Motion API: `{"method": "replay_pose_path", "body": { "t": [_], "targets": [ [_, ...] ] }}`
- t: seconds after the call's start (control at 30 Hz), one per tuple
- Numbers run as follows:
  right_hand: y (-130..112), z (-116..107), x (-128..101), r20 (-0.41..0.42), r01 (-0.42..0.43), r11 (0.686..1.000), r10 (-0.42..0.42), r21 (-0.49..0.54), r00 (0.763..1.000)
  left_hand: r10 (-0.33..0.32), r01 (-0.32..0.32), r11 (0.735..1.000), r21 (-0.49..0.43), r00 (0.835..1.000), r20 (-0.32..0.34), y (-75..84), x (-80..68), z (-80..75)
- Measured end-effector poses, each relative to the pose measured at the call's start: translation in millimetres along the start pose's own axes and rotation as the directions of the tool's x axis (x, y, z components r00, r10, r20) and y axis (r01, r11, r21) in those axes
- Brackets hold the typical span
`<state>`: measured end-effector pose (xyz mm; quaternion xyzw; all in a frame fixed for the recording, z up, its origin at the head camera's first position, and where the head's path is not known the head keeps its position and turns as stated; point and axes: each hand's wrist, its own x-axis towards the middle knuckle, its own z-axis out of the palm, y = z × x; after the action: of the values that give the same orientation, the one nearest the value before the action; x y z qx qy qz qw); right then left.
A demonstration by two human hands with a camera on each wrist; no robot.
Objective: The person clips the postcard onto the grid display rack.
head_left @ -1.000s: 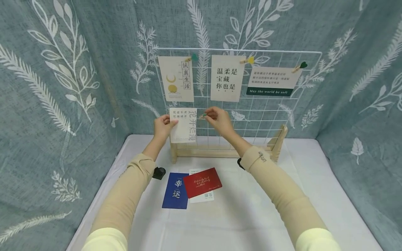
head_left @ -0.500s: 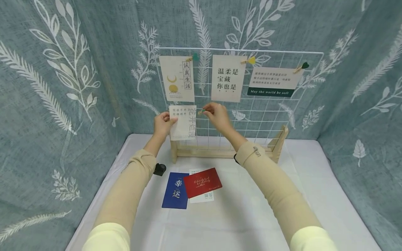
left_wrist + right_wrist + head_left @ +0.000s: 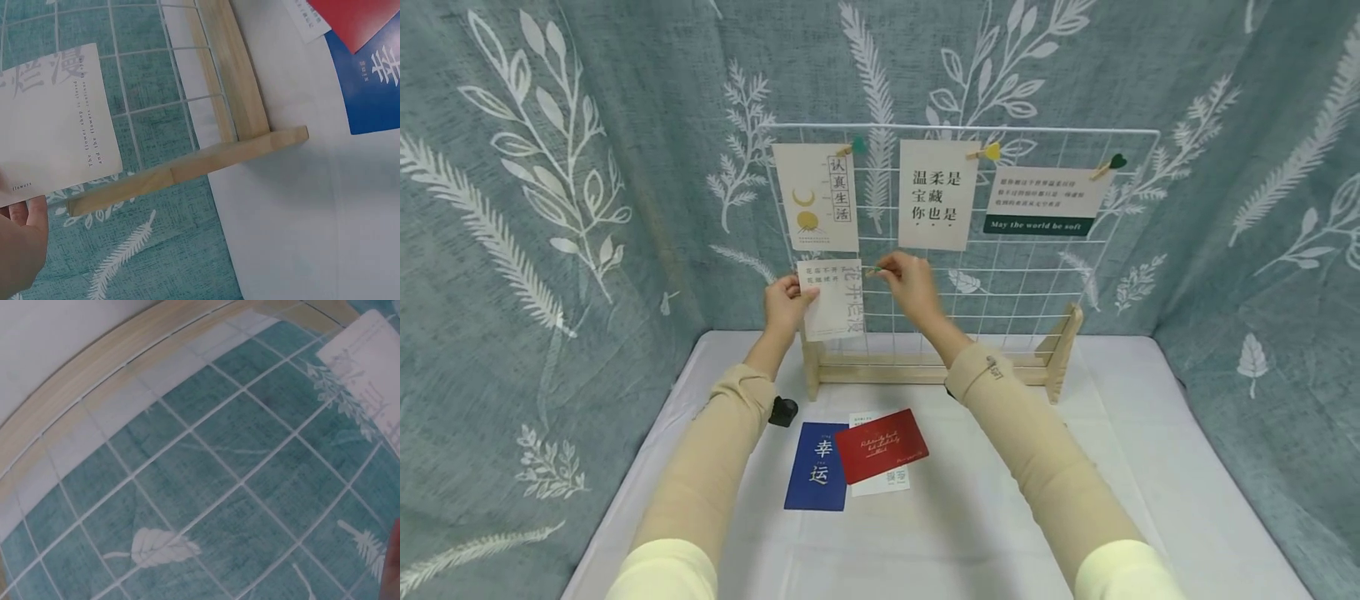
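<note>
Both arms reach forward and up to the white wire grid (image 3: 1000, 275), elbows low and forearms rising. The left hand (image 3: 784, 302) pinches the left edge of a pale card (image 3: 833, 298), thumb on its face, holding it flat against the lower left of the grid, just under the moon card (image 3: 815, 197). The right hand (image 3: 907, 279) has its fingers curled, pinching a small wooden clip (image 3: 872, 270) at the pale card's upper right corner. A blue card (image 3: 817, 465) and a red card (image 3: 882, 445) lie on the table (image 3: 1000, 517) below
</note>
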<state>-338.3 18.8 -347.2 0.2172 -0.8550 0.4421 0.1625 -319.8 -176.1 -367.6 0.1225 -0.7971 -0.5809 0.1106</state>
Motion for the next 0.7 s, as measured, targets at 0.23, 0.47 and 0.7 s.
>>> {"method": "replay_pose_path", "body": {
  "t": [0.23,0.47,0.7],
  "targets": [
    [-4,6,4,-0.084,0.037,0.999,-0.036,0.001,0.996,0.104,-0.107,0.983,-0.152,0.994,-0.028,-45.6,39.9,7.0],
    [-3,10,8,-0.178,0.048,0.999,-0.047,-0.001,0.983,0.06,-0.06,0.997,-0.042,0.998,-0.011,-9.0,11.2,6.6],
    [-7,13,13,-0.15,-0.001,1.0,0.0,-0.01,0.989,0.052,-0.052,0.998,-0.03,0.999,0.005,4.2,0.0,3.6]
  ]
}}
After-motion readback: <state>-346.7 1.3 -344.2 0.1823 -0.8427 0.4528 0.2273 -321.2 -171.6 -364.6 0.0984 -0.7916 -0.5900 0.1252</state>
